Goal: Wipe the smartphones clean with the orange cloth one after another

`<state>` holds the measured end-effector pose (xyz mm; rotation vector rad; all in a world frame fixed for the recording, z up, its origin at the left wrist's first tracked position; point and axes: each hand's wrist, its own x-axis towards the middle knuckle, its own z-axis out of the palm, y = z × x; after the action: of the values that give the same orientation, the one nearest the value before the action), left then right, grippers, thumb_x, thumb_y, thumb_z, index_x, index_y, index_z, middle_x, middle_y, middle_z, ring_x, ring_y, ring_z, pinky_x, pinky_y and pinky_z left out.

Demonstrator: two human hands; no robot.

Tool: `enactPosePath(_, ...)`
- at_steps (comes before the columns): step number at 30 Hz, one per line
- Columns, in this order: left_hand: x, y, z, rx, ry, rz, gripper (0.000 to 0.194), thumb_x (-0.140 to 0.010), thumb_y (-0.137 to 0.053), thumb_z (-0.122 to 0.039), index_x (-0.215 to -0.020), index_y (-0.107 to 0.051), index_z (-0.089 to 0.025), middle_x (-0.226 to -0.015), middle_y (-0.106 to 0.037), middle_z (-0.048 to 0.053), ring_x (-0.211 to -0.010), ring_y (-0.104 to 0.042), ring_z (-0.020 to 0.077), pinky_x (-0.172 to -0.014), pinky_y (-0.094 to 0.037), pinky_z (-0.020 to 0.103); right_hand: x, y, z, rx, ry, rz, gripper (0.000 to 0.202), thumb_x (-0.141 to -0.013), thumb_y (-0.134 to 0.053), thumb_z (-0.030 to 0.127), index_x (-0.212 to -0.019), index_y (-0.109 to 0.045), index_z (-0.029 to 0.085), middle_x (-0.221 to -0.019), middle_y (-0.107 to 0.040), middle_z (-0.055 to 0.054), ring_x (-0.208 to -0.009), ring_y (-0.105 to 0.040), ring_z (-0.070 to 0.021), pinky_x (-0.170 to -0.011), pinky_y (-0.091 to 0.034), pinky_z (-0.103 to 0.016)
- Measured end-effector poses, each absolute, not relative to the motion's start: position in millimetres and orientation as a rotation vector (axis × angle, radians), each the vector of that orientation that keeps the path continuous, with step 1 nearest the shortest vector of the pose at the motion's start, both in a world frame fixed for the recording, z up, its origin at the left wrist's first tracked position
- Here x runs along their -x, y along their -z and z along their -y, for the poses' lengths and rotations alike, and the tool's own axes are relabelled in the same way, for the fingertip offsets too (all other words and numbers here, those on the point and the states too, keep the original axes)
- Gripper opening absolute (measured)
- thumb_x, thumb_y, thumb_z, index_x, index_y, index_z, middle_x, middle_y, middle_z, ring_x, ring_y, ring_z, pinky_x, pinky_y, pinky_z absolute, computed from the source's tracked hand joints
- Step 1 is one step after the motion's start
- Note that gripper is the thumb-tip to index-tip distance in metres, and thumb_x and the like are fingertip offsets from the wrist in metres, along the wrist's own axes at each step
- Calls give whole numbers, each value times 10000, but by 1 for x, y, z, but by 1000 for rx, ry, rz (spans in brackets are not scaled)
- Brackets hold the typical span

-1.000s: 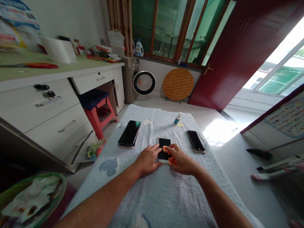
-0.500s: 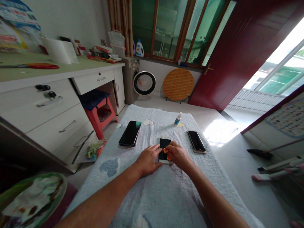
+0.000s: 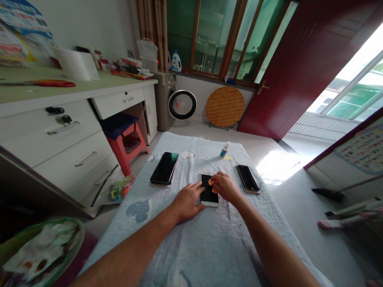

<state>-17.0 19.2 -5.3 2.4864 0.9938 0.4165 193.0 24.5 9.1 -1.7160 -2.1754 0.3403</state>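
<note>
Tiled floor (image 3: 293,199), daylight from the right, low surface (image 3: 191,247) under pale blue fabric. From where I stand: left hand (image 3: 187,201) spread across the left long side of the white-framed phone (image 3: 210,198), fingertips over the screen, thumb by the near left corner. Reads as bracing, not gripping. Right hand (image 3: 224,186) pinches an orange cloth (image 3: 214,190) against the right half of the same screen; can't tell which fingers touch glass. That phone lies face up, roughly midway between the surface's left and right edges.

Outward: bigger black phone (image 3: 164,169) by the left edge, smaller dark phone (image 3: 248,178) by the right edge, both face up. Spray bottle (image 3: 224,150) upright toward the far right corner. Past the far edge: washing machine (image 3: 162,103), round wooden tabletop (image 3: 225,107), red door (image 3: 287,59).

Doing it well: looks like a screen wipe. Brace on the frame, keep bare fingertips off glass. Light, even pressure, overlapping passes from 1 end to the other, refold to a clean face, hit all 4 corners.

Diff vs 0.5 s ago: right hand and cloth sit higher on the screen, nearer the surface's far edge; more of the near glass shows. Left hand, 2 other phones, bottle: no real change.
</note>
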Motion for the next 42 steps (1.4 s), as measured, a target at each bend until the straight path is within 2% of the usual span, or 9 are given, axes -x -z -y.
enactPosePath(6, 17, 6, -19, -2498, -447, -991, 576, -755, -671, -332, -1284, -544, -142, -1400, -477, 146, -1229, -490, 287, -1067, -377, 395, -192, -7, -50, 1899, -194, 2085, 173, -859, -513, 200, -895, -681, 182, -865, -586, -45, -820, -554, -151, -745, -366, -233)
enactPosePath(18, 17, 4, -17, -2500, -411, -995, 567, -775, -647, -351, -1298, -535, -163, -1419, -462, 128, -1194, -502, 294, -1048, -387, 425, -155, -2, -64, 1747, -163, 2205, 213, -851, -492, 145, -906, -691, 195, -921, -608, -53, -874, -550, -150, -795, -368, -220)
enactPosePath(22, 15, 4, -14, -2525, -404, -1050, 559, -783, -631, -374, -1289, -543, -152, -1400, -481, 135, -1145, -528, 296, -1024, -407, 429, -162, -6, -63, 1810, -170, 2231, 227, -836, -491, 146, -917, -698, 196, -907, -608, -56, -857, -552, -157, -780, -368, -229)
enactPosePath(31, 16, 4, -14, -2546, -427, -1027, 570, -777, -645, -349, -1283, -540, -108, -1389, -481, 172, -1194, -505, 304, -1038, -392, 409, -195, -12, -51, 1966, -158, 2118, 223, -815, -500, 155, -910, -701, 177, -881, -608, -66, -818, -559, -156, -750, -374, -231)
enactPosePath(38, 16, 5, -17, -2528, -436, -1003, 558, -782, -652, -424, -1265, -548, -164, -1394, -486, 131, -1146, -538, 299, -1009, -415, 427, -165, -8, -61, 1939, -154, 2167, 207, -883, -492, 245, -904, -689, 185, -896, -597, -62, -831, -554, -152, -755, -370, -222)
enactPosePath(42, 15, 3, -15, -2540, -424, -1000, 531, -796, -634, -416, -1254, -549, -160, -1404, -478, 132, -1139, -543, 294, -1000, -418, 419, -148, -6, -65, 1916, -126, 2180, 214, -899, -471, 224, -923, -680, 187, -901, -591, -58, -837, -554, -146, -757, -368, -214)
